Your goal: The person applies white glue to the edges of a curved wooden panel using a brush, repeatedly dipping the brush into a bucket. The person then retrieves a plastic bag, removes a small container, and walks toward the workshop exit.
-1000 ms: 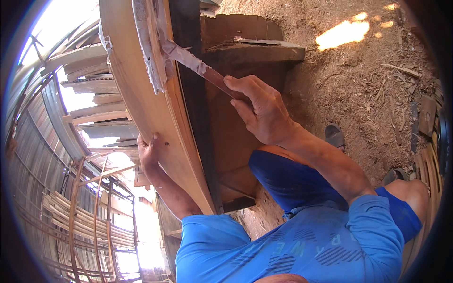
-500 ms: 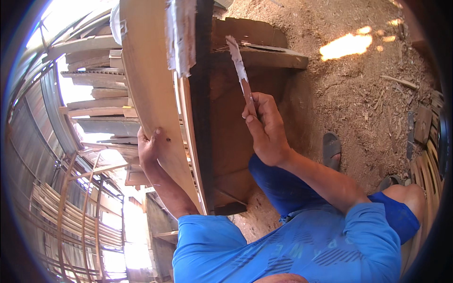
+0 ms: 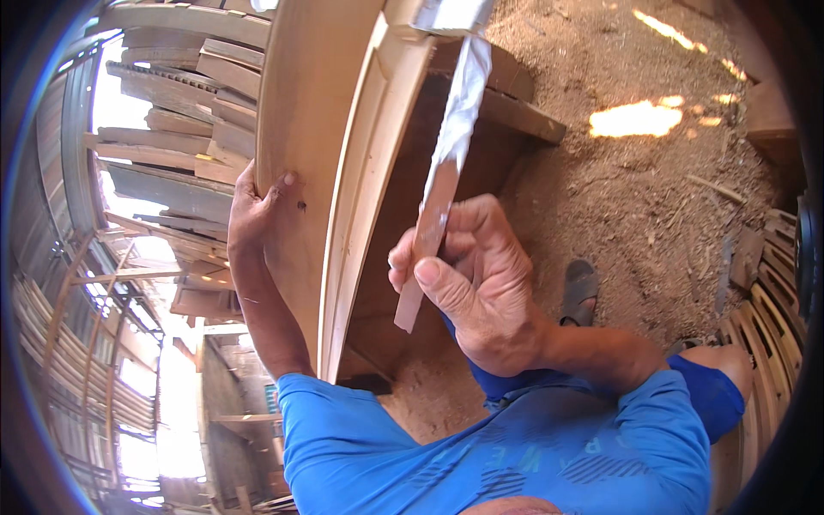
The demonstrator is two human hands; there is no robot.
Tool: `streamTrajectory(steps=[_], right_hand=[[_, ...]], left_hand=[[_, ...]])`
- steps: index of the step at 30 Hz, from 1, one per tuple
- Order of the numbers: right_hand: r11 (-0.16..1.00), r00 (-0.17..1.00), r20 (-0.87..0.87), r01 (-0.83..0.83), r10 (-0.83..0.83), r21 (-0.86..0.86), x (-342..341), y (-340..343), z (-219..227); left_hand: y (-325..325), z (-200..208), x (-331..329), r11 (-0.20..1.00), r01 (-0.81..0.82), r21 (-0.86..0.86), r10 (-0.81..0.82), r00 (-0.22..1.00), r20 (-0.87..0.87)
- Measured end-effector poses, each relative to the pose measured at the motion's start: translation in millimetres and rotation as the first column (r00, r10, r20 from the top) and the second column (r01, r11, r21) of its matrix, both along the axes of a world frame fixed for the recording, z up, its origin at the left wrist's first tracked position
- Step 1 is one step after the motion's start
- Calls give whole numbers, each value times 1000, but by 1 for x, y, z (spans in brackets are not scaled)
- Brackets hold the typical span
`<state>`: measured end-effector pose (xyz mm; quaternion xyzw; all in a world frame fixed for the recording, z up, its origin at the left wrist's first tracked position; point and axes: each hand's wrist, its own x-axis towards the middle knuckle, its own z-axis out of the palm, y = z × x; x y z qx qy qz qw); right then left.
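My right hand [image 3: 485, 287] pinches a flat wooden stick [image 3: 436, 202] between thumb and fingers. White paste [image 3: 463, 107] coats the stick's upper half. The tip reaches a white-smeared patch [image 3: 453, 12] at the far end of the wooden workpiece; whether it touches is hard to tell. With its thumb on the face and its fingers round the left edge, my left hand [image 3: 255, 210] grips a long pale wooden board [image 3: 313, 94]. Those fingers are mostly hidden behind the board. A small dark hole shows near the thumb. Along the board's right side runs a grooved wooden edge [image 3: 371, 163].
Cut planks [image 3: 163, 137] are stacked beyond the board on the left. Below the workpiece, a wooden beam [image 3: 524, 116] juts out to the right. Sawdust covers the floor [image 3: 635, 206], with a sandal [image 3: 580, 292] on my foot. Curved slatted wood pieces [image 3: 768, 343] lie at far right.
My right hand has come nearer and lower in view, with the stick tilted the other way. The board has turned, showing more of its grooved edge. My left hand keeps its grip.
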<state>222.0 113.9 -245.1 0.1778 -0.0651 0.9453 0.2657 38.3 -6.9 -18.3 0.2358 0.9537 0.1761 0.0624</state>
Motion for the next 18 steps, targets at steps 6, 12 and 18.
streamTrajectory(steps=[6, 12, 18], right_hand=[[745, 823, 148, 401, -548, 533, -30, -4, -46], [448, 474, 200, 499, -858, 742, -69, 71, -67], [531, 469, 304, 493, -829, 689, -87, 99, -90]], left_hand=[[11, -6, 6, 997, 64, 38, -65, 998, 12], [11, -8, 10, 995, 80, 65, -81, 997, 16], [9, -5, 4, 990, 123, 67, -125, 992, 29]])
